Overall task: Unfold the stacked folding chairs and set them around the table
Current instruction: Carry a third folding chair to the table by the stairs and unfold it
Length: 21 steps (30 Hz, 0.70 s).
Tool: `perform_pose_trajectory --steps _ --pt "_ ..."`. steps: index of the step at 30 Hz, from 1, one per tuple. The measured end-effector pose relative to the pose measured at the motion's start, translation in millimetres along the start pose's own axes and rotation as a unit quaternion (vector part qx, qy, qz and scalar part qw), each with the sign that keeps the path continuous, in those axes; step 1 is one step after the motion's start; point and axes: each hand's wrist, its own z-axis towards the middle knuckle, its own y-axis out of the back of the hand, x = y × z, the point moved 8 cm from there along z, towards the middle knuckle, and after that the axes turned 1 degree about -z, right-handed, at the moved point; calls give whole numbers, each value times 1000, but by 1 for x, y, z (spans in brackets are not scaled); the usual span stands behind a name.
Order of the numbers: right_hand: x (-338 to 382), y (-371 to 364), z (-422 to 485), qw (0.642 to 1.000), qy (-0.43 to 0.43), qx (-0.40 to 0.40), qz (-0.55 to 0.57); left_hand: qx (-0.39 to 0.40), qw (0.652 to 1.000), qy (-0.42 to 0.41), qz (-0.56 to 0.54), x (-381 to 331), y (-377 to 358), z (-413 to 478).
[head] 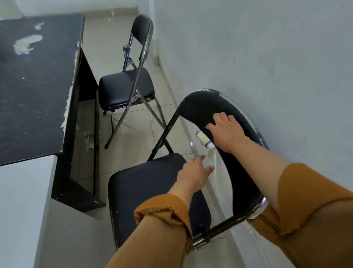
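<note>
The person is standing over the near folding chair [154, 190], which is sitting unfolded on the tiled floor [129, 135], along the floor's right edge where it is meeting the pale wall [270, 52]; the chair's black seat is lying open and roughly level, and its curved backrest [199, 108] is rising just beside the wall. The right hand [227, 130] is resting on the padded face of the backrest with its fingers spread and only lightly bent; it is pressing on the pad rather than closing around anything. The left hand [192, 171] is reaching out over the rear edge of the seat with its fingers held straight and holding nothing; whether the fingertips are touching the seat cannot be told. Both forearms are showing rolled mustard sleeves [163, 215].

A small cream cylinder with blue bands [202, 138] is showing in the gap between the seat and the backrest, just beside the right thumb; what it is cannot be told.

The far folding chair [125, 87] is also standing unfolded farther along the same right edge of the floor, its backrest close to the wall and its seat facing the desk [31, 92]; it is sitting just beside the desk's right edge. The desk is black, with white chipped patches on its top and a ragged right edge; the near chair is standing beside its near right corner, apart from it.
</note>
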Motion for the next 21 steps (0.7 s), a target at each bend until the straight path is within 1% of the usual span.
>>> perform_pose_trajectory --steps 2,5,7,10,13,15,18,21 --pt "-7 5 -3 1000 22 -7 3 4 998 -1 -55 -23 -10 -1" --pt "-14 11 -3 998 53 -19 10 -17 987 18 -159 -49 -17 -1" --pt "-22 13 -1 997 71 -25 11 -29 978 30 -206 -63 -19 -2" --pt "-36 18 4 996 74 -25 37 -49 963 50 -259 -79 -19 -3" --pt "-52 20 8 995 62 -9 83 -65 953 66 -289 -98 -17 -4" --pt "-61 16 12 991 45 16 124 -67 949 71 -299 -111 -20 -6" --pt "-66 6 15 972 18 63 223 -78 945 83 -307 -131 -32 -10" --pt "-70 1 20 954 -17 56 295 -98 951 99 -275 -139 -45 -11"
